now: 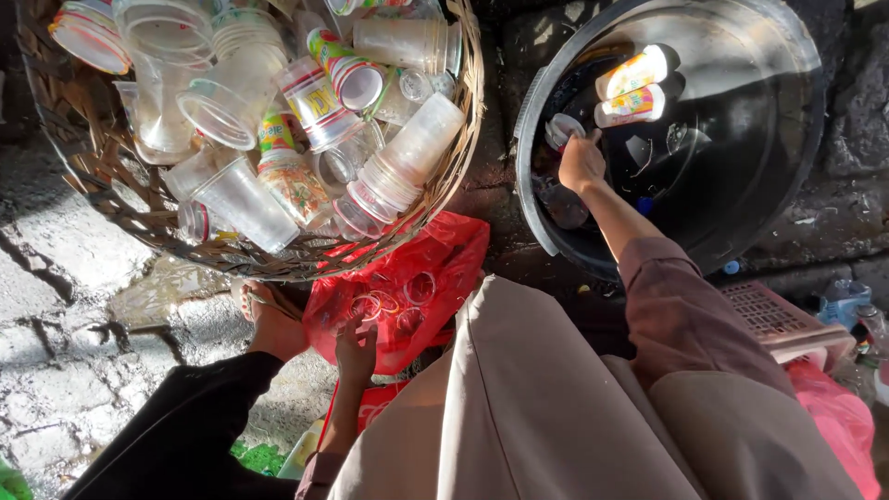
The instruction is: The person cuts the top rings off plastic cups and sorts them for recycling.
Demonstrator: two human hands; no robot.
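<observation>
Inside the black tub [741,185], the right hand [581,163] closes on a small clear cup [561,130]; two printed cups [632,91] float beyond. Left of the tub, the left hand [356,356] presses loosely curled on a red bag [407,287] under the wicker basket [463,139] of cups.

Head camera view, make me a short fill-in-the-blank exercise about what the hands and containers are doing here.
1. The right hand reaches into a round black ____.
2. The left hand rests on a ____ plastic bag.
3. The clear plastic cups are piled in a woven ____.
4. Two small bottles float in the ____.

Missing words: tub; red; basket; tub
</observation>
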